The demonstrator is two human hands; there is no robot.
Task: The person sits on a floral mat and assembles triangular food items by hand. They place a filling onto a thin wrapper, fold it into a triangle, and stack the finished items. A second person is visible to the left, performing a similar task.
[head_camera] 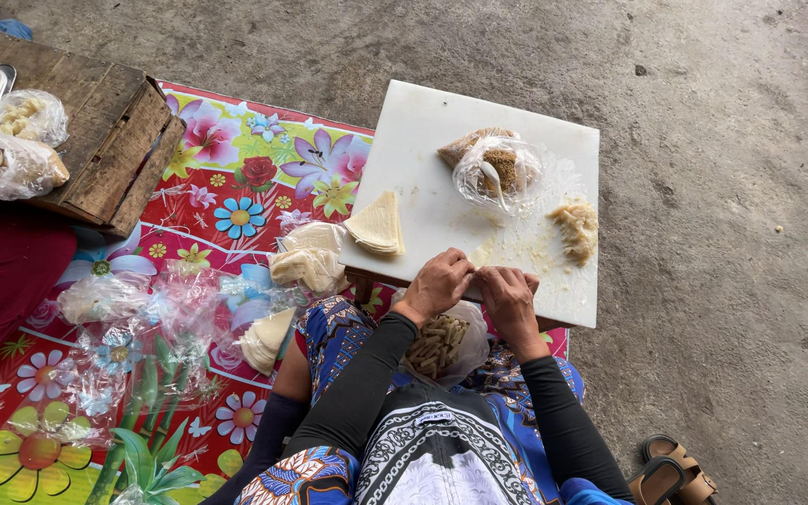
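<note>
My left hand (437,283) and my right hand (509,296) meet at the near edge of a white cutting board (423,126), fingers pinched together on a small pale wrapper (482,254) that is mostly hidden. A stack of triangular pale wrappers (378,224) lies on the board to the left. A clear bag of brown filling with a white spoon (497,170) sits further back. A lump of pale paste (576,229) lies on the board's right. A bag of rolled pieces (439,343) rests in my lap.
A flowered plastic mat (236,187) covers the floor at left, with bags of wrappers (306,262) and crumpled plastic (133,327). A wooden crate (114,140) with filled bags stands at top left. Brown sandals (670,472) lie at bottom right on the concrete floor.
</note>
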